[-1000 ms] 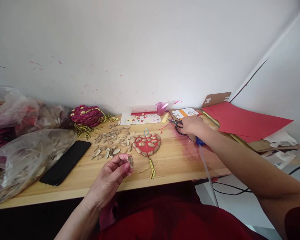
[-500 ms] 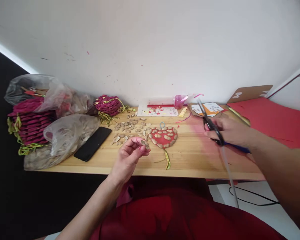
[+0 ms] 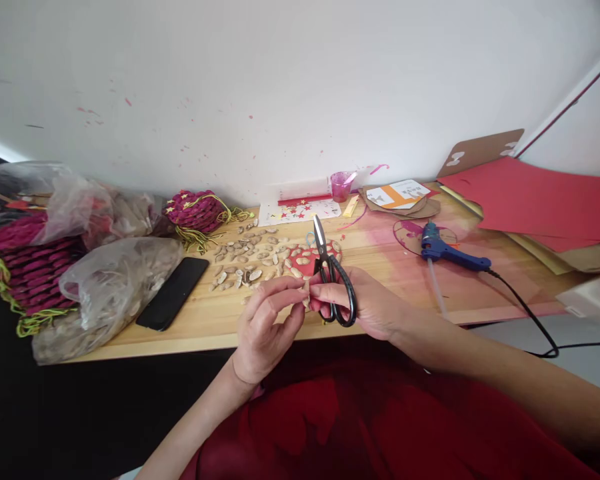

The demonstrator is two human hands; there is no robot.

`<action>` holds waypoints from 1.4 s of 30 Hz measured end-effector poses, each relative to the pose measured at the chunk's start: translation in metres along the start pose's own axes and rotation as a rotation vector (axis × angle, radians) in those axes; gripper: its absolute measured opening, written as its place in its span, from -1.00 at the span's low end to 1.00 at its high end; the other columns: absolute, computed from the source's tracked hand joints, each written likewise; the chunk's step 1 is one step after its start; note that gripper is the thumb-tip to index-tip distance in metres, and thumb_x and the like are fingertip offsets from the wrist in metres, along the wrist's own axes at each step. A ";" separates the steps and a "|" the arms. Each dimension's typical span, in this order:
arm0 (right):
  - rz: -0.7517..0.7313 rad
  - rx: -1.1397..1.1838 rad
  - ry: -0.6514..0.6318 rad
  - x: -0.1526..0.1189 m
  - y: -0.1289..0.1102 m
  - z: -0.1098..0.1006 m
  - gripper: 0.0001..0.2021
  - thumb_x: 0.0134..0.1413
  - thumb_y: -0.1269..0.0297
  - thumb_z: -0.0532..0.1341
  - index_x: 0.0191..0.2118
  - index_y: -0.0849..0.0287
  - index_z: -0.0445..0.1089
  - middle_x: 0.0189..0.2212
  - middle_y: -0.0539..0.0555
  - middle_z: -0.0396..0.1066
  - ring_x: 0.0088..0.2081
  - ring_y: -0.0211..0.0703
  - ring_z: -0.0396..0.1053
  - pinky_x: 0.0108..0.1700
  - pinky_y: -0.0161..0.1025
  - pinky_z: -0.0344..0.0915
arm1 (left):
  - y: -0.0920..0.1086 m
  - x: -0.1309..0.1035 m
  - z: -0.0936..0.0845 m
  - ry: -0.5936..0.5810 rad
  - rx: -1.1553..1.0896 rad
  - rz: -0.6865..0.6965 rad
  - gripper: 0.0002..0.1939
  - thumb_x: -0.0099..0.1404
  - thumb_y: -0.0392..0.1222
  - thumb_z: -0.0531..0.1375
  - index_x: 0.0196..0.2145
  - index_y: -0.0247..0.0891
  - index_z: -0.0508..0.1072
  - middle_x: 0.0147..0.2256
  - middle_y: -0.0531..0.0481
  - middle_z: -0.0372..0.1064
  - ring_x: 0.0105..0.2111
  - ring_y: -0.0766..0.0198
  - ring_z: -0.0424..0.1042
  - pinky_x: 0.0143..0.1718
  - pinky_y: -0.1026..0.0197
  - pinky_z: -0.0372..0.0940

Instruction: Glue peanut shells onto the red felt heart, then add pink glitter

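Observation:
My left hand (image 3: 270,323) pinches a small piece of peanut shell (image 3: 307,287) just above the table's front edge. Meeting it there, the fingertips of my right hand (image 3: 375,307) touch the same piece. Black-handled scissors (image 3: 321,241) hang in my right hand, blades pointing up and away, handle loops around the fingers. Behind the hands lies a red piece (image 3: 307,255) edged and dotted with peanut shells, with a blue-grey ring at its top; my hands and the scissors partly cover it. Loose peanut shells (image 3: 240,250) are scattered to its left.
A blue glue gun (image 3: 450,255) lies at right, its cord running off the table edge. A black phone (image 3: 173,293) and a plastic bag of shells (image 3: 125,280) are at left. Behind stand a pink cup (image 3: 341,187) and a star-covered sheet (image 3: 270,213); red sheets (image 3: 545,200) lie far right.
My right hand has brought the scissors from the right side to the middle, against my left hand. The glue gun is now in plain view. The view has shifted slightly.

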State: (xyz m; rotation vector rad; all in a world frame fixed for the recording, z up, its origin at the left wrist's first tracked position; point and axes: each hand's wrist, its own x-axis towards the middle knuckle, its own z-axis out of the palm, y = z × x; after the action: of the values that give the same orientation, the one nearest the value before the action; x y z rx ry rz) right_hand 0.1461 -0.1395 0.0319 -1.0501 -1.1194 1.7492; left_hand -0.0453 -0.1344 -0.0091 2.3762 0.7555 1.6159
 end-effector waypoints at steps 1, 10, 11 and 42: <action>-0.011 -0.024 0.022 0.000 -0.001 -0.001 -0.80 -0.07 0.21 0.38 -0.37 0.20 0.43 -0.51 -0.03 0.41 -0.49 -0.31 0.28 -0.43 -0.33 0.20 | 0.001 -0.001 0.000 -0.024 0.002 -0.008 -0.53 0.21 -0.57 0.27 0.00 -0.13 0.48 -0.05 -0.09 0.50 -0.05 0.17 0.51 0.00 0.09 0.42; -0.156 -0.546 0.100 -0.001 -0.005 -0.014 -0.88 -0.12 0.31 0.29 -0.45 0.16 0.31 -0.52 -0.07 0.34 -0.45 -0.27 0.26 -0.43 -0.32 0.14 | 0.016 0.009 0.003 -0.128 -0.747 -0.872 -0.75 0.21 -0.28 0.40 -0.14 -0.24 0.52 -0.27 -0.01 0.52 -0.29 0.33 0.53 -0.23 0.30 0.46; -0.171 -0.579 0.101 -0.001 -0.004 -0.014 -0.87 -0.11 0.30 0.29 -0.45 0.16 0.31 -0.52 -0.07 0.33 -0.46 -0.27 0.26 -0.44 -0.32 0.12 | 0.016 0.010 0.004 -0.117 -0.788 -0.905 -0.74 0.19 -0.29 0.42 -0.16 -0.24 0.52 -0.28 0.00 0.52 -0.31 0.35 0.52 -0.24 0.31 0.46; -0.255 -1.379 0.203 -0.037 0.007 -0.016 -0.72 0.13 -0.01 0.24 -0.29 0.11 0.37 -0.54 -0.02 0.39 -0.54 -0.21 0.23 -0.43 -0.26 -0.08 | 0.017 0.007 0.006 0.265 -1.073 -1.211 -0.67 0.05 -0.29 0.50 -0.25 -0.24 0.52 -0.30 0.11 0.47 -0.34 0.43 0.51 -0.20 0.35 0.49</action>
State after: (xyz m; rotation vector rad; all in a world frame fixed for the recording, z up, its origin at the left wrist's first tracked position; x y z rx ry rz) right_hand 0.1726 -0.1710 0.0293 -1.6511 -2.2395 0.4552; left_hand -0.0324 -0.1448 0.0014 0.6733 0.7880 1.2003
